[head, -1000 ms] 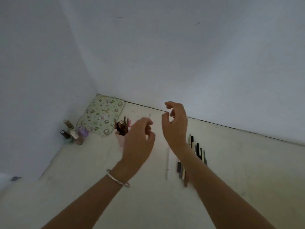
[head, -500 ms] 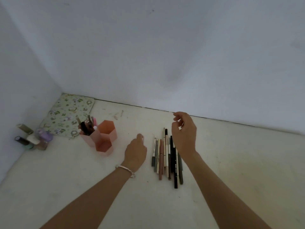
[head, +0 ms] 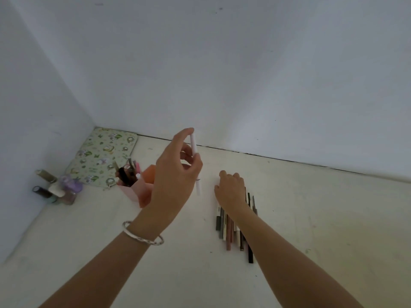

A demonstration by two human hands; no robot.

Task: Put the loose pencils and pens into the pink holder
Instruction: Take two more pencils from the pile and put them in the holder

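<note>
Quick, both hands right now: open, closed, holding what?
Left hand: holds the white pen, raised.
Right hand: fingers down on the loose pens; grip cannot be told.

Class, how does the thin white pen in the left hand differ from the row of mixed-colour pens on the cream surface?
The thin white pen stands nearly upright; the row of mixed-colour pens lies flat. The left hand pinches the white pen aloft; the row rests on the cream surface. The pen is white; the row mixes black, grey and brown. Both are outside the pink holder.
</note>
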